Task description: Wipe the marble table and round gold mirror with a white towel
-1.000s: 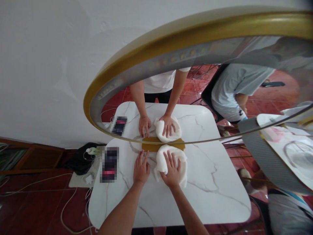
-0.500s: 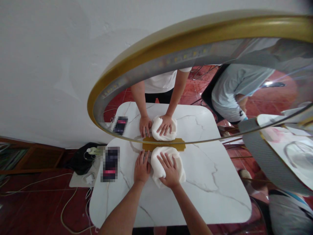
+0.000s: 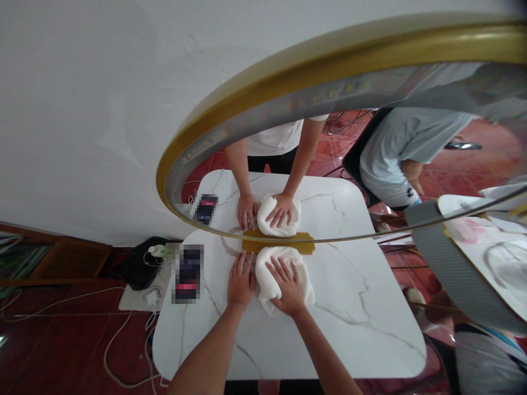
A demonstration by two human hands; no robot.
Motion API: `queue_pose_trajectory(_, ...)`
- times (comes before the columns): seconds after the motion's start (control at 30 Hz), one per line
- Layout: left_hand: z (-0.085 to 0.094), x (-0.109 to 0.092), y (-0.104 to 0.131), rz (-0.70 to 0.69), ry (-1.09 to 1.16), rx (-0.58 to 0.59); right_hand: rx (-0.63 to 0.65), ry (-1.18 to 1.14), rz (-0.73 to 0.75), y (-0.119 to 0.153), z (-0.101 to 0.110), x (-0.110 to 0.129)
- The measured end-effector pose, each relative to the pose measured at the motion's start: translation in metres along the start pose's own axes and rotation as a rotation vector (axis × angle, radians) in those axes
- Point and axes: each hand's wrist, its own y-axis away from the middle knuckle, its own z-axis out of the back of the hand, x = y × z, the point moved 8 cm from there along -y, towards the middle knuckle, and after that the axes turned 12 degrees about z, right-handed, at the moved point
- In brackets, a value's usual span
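A bundled white cloth [image 3: 267, 277], rounded and loosely folded, lies on the white marble-patterned table [image 3: 341, 351]. My right hand [image 3: 290, 288] rests on top of it, fingers spread over the folds. Just left of the cloth, my left hand [image 3: 241, 280] lies flat on the tabletop with its fingers stretched out. Whether its thumb side touches the cloth, I cannot tell. Both hands and the cloth also show in the mirror.
A gold-rimmed round mirror [image 3: 255, 104] stands on a gold base [image 3: 307, 244] behind the cloth. A blurred-out phone-like object [image 3: 188, 274] lies at the table's left. Cables [image 3: 106, 351] run over the red floor. A seated person [image 3: 486, 359] and a second table [image 3: 510, 274] are at right.
The whole view has shifted very slightly to the right. Both hands keep the same places relative to the cloth and the table.
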Motion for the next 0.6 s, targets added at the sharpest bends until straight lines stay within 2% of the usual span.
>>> queue_pose_trajectory(0.07, -0.001, 0.000, 0.000, 0.001, 0.003, -0.006, -0.036, 0.019, -0.080, 0.001, 0.002, -0.005)
queue_pose_trajectory(0.2, 0.000, 0.000, 0.000, 0.004, 0.019, -0.021, -0.160, 0.099, -0.479, 0.014, 0.010, -0.023)
queue_pose_trajectory(0.27, 0.000, -0.001, 0.000, 0.005, 0.019, -0.020, -0.177, 0.116, -0.564, 0.018, 0.011, -0.027)
queue_pose_trajectory(0.33, 0.001, -0.001, 0.000, 0.006, 0.016, -0.020, -0.141, 0.104, -0.474, 0.013, 0.009, -0.025)
queue_pose_trajectory(0.43, 0.002, -0.001, 0.000, 0.000, 0.011, -0.023, -0.035, 0.046, -0.153, 0.003, 0.003, -0.013)
queue_pose_trajectory(0.5, 0.002, -0.001, 0.000, -0.005, 0.010, -0.020, 0.007, 0.017, -0.017, 0.001, 0.001, -0.007)
queue_pose_trajectory(0.53, 0.002, -0.001, 0.000, -0.007, 0.012, -0.018, 0.006, 0.015, -0.010, 0.002, 0.001, -0.007)
queue_pose_trajectory(0.6, 0.001, -0.001, 0.000, -0.006, 0.018, -0.018, -0.040, 0.034, -0.116, 0.004, 0.003, -0.013)
